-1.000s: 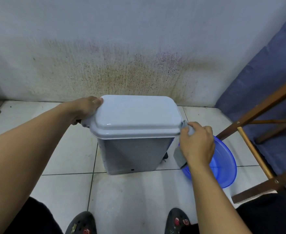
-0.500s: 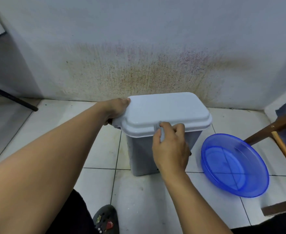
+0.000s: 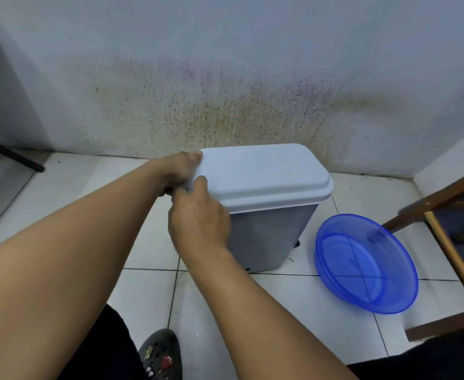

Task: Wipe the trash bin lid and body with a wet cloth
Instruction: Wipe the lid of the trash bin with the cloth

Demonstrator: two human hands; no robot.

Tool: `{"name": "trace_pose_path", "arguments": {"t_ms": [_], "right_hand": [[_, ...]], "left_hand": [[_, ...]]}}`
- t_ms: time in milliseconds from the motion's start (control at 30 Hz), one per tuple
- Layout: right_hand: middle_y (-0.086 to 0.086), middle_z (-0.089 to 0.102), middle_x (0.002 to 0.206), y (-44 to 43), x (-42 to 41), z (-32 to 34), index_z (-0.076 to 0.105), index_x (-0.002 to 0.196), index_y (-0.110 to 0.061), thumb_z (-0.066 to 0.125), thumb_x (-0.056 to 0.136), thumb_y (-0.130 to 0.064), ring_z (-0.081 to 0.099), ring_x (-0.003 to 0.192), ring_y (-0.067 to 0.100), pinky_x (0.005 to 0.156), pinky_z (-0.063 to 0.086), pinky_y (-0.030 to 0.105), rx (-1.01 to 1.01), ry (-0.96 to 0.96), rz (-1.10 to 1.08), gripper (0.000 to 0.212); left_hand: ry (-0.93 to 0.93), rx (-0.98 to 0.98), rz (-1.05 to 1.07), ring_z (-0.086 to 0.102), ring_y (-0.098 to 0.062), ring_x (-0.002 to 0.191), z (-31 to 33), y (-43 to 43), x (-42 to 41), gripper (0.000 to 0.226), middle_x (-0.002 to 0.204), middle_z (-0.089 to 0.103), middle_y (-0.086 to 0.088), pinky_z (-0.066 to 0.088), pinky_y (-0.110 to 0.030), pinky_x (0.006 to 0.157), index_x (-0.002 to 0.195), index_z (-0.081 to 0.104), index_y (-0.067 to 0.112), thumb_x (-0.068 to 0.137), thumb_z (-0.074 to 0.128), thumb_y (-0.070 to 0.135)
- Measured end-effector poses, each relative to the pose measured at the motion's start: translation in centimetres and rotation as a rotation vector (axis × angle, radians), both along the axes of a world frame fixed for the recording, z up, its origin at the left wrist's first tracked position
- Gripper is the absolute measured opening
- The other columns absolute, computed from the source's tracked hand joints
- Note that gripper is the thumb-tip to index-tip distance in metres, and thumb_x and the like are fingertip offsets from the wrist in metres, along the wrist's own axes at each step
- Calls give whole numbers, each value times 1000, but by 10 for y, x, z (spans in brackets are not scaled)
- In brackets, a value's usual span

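Two hands crowd the smooth, rounded plastic lid (image 3: 261,174): left hand (image 3: 181,168) clasps it, right hand (image 3: 198,218) curled (grip's contents hidden).

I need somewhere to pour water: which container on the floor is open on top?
The blue basin, standing just right of the trash bin. It has no cover, while the bin's white lid is shut down over it.

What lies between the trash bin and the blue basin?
Head view: bare floor tile, plus a small dark bit by the trash bin; the blue basin stands apart.
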State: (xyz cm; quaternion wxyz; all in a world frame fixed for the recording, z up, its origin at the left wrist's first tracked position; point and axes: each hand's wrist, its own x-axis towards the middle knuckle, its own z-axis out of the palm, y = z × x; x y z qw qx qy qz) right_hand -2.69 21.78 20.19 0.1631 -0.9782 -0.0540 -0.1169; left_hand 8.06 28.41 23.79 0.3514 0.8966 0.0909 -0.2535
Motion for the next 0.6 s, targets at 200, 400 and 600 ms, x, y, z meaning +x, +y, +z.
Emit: {"name": "trace_pose_path", "arguments": {"t_ms": [200, 400, 600], "right_hand": [[4, 51, 93, -15, -24, -26, 67, 95, -24, 75, 73, -11, 32, 54, 21, 44, 18, 23, -42, -47, 77, 27], [4, 49, 93, -68, -36, -42, 68, 99, -28, 68, 79, -14, 52, 63, 24, 44, 28, 24, 73, -130, 47, 24], [0, 51, 98, -127, -40, -49, 71, 98, -31, 71, 80, -16, 53, 63, 21, 46, 42, 26, 203, -186, -184, 24]], "left_hand": [[15, 47, -71, 50, -14, 40, 1, 3, -2, 50, 59, 57, -9, 38, -16, 38, 111, 51, 1, 113, 19, 40], [10, -16, -79, 33, -9, 21, 5, 0, -3, 52, 33, 48, -4, 24, -13, 27, 89, 43, 9, 114, 12, 42], [23, 30, -88, 34, -12, 29, -2, 6, 3, 53, 46, 55, -8, 24, -15, 40, 105, 47, 12, 111, 9, 49]]}}
